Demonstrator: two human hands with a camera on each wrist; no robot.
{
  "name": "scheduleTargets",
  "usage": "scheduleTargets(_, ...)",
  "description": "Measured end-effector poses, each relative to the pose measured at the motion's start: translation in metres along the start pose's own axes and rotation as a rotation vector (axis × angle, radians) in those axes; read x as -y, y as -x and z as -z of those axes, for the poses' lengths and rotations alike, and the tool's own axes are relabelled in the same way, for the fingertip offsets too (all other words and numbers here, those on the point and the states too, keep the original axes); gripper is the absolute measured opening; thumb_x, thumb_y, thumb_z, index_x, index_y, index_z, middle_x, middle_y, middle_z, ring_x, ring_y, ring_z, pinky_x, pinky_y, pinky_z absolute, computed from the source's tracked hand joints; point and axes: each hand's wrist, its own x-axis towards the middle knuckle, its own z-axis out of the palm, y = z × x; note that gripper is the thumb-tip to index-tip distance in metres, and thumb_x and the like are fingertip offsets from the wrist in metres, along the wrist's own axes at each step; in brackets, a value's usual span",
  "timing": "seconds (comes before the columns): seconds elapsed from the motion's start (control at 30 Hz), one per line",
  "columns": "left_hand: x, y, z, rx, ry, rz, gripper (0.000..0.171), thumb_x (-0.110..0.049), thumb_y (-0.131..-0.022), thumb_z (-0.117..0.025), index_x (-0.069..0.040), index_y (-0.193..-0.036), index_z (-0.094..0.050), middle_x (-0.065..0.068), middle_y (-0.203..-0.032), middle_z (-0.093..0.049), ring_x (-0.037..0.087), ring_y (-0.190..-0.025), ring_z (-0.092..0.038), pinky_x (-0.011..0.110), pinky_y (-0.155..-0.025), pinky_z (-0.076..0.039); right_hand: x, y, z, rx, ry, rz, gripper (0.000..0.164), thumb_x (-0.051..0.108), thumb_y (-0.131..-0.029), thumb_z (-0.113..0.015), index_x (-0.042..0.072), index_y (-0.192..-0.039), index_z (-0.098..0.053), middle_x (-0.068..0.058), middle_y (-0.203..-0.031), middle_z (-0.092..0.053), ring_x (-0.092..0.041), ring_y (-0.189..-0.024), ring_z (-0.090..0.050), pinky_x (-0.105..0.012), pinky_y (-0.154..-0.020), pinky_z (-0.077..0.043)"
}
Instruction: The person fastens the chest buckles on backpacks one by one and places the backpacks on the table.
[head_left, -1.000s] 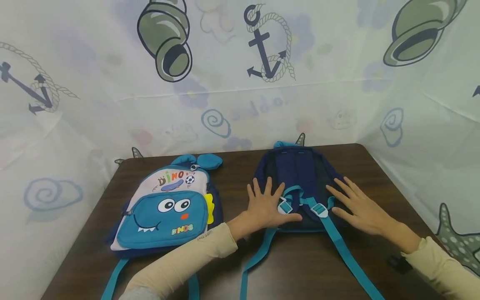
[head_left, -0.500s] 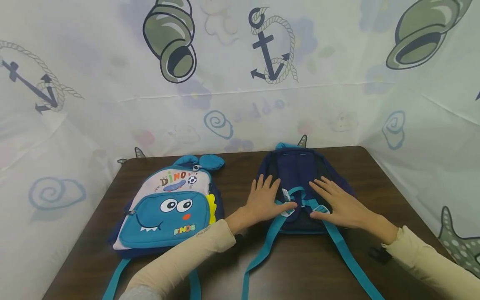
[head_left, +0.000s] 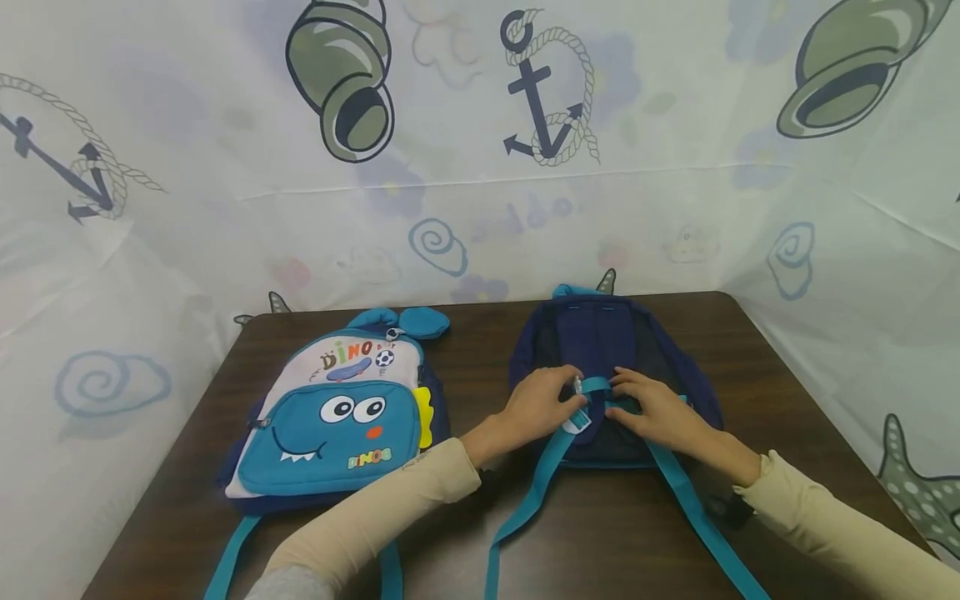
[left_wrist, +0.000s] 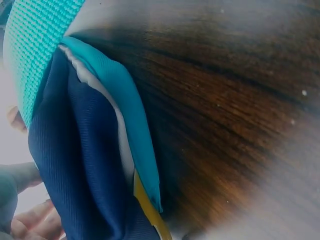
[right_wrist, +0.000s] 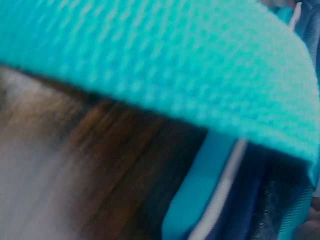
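Note:
A navy backpack [head_left: 648, 333] lies on the table with its back panel and turquoise straps [head_left: 597, 384] facing up. My left hand [head_left: 536, 408] pinches the strap by a white buckle [head_left: 577, 421] on the left of the panel. Facing it, my right hand [head_left: 663, 417] bends its fingers and thumb over the strap on the right and covers that side's buckle. Turquoise webbing [left_wrist: 40, 45] crosses the left wrist view beside the navy bag side [left_wrist: 85, 150]. In the right wrist view a strap [right_wrist: 165, 65] hides most of the backpack [right_wrist: 252, 195].
A second backpack [head_left: 330, 442], with a blue dinosaur face and yellow spikes, lies face up on the left of the brown table [head_left: 450, 550]. Loose strap tails [head_left: 513, 517] run to the front edge. A white printed cloth [head_left: 480, 225] surrounds the table's back and sides.
Both hands, earlier spread flat over the backpack, have drawn together at the middle straps and bent their fingers in. The right hand has come leftward the most. Both backpacks stay in place.

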Motion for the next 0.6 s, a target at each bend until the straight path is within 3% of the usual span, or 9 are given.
scheduleTargets(0.33,0.0022,0.0013,0.0001,0.002,0.137,0.005,0.033,-0.024,-0.098,-0.065,-0.007,-0.126,-0.065,0.006,-0.121,-0.071,0.015,-0.108,-0.068,0.026,-0.089,-0.055,-0.0031,-0.002,-0.0007,0.068,-0.014,0.089,0.027,0.015,-0.092,-0.072,-0.004,-0.112,-0.071,-0.027,-0.139,-0.056,-0.044,-0.124,-0.058,-0.052,-0.097,-0.052)
scheduleTargets(0.6,0.0042,0.0,0.0032,-0.032,0.257,-0.018,0.034,-0.022,-0.097,-0.066,-0.004,-0.126,-0.066,0.009,-0.123,-0.071,0.018,-0.114,-0.066,0.03,-0.097,-0.053,-0.0009,-0.0065,0.0043,0.109,0.067,0.149,0.024,0.016,-0.095,-0.068,-0.002,-0.11,-0.071,-0.024,-0.129,-0.063,-0.039,-0.116,-0.064,-0.048,-0.093,-0.055)
